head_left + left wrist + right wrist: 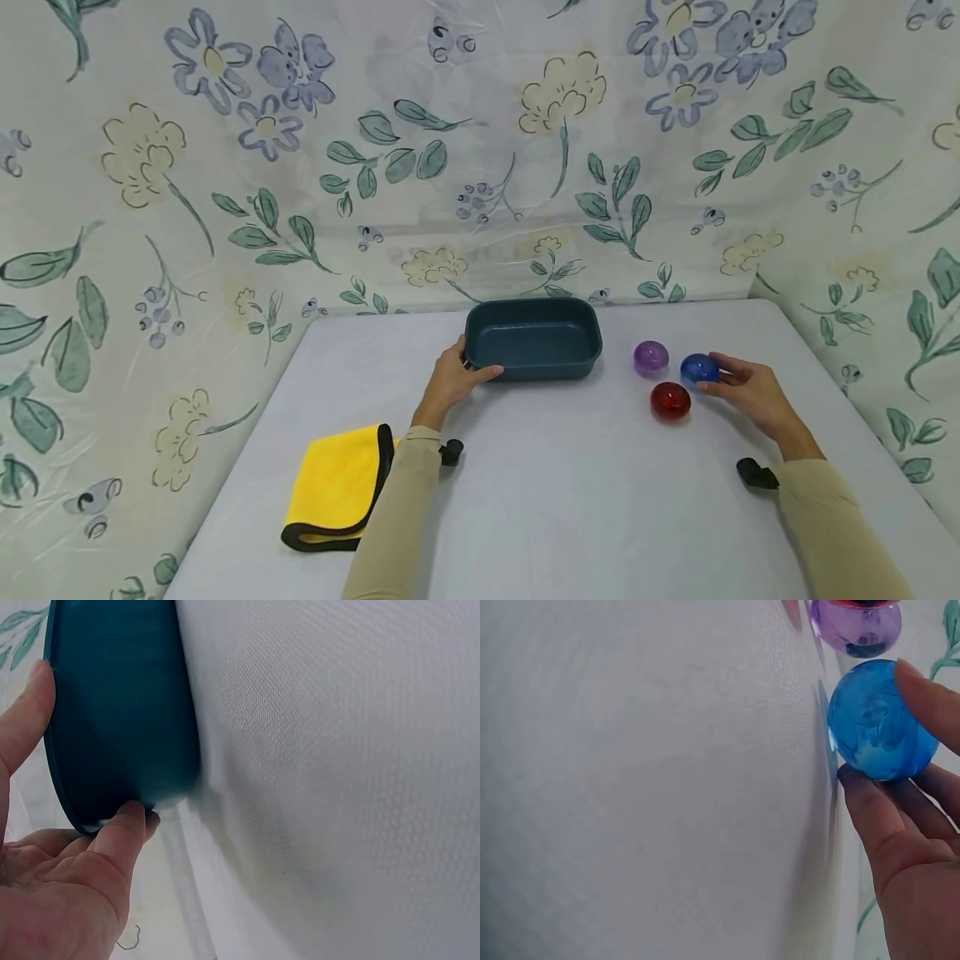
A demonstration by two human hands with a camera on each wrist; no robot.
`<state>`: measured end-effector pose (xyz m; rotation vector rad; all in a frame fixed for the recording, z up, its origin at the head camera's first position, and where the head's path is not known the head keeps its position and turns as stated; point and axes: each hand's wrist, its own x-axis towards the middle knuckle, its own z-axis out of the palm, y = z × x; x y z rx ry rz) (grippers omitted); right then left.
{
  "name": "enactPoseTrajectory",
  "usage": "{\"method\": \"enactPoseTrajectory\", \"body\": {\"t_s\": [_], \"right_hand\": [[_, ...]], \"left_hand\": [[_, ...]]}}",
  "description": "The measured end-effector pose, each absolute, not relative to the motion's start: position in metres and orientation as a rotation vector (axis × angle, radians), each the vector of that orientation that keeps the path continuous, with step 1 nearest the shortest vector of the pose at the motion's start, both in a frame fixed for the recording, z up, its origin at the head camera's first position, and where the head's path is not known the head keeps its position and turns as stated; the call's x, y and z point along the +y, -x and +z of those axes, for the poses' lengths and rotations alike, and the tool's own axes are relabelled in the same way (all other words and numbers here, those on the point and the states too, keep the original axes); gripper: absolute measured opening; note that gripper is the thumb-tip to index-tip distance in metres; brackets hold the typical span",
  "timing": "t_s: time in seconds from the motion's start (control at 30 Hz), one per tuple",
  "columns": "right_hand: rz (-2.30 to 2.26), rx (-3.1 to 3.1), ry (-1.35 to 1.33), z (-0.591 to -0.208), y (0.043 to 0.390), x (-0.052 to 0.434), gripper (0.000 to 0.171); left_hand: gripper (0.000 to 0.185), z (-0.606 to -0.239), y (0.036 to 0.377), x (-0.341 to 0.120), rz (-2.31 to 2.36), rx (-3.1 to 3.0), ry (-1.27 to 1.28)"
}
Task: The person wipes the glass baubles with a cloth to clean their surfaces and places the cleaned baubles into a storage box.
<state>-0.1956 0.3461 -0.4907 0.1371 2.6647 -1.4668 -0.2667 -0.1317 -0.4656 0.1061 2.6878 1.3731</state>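
Note:
A dark teal rectangular dish stands at the back of the white table. My left hand grips its left front corner; in the left wrist view the thumb lies at the rim and the fingers bend against the end wall. On the right, my right hand holds a clear blue ball between thumb and fingers. The blue ball appears to touch the table in the right wrist view. Beside it sit a purple ball and, nearer the front, a red ball.
A folded yellow cloth with black edging lies at the left front, partly behind the left sleeve. A flower-patterned sheet hangs just behind the white table and along its sides.

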Motion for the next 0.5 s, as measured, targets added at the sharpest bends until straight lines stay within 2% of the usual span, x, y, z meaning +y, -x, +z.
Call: {"method": "enactPoseTrajectory", "body": {"t_s": [0.33,0.5], "right_hand": [[-1.451,2.688,-0.182,-0.4892,0.1920,0.3410,0.084],[-1.408,2.708,-0.191,-0.4888,0.1908,0.3389,0.084]], "left_hand": [[0.101,-0.4643,0.2649,-0.1340,1.370,2.700,-0.143],[0.106,-0.4634,0.2642,-0.1352,1.352,2.688,-0.134]]}}
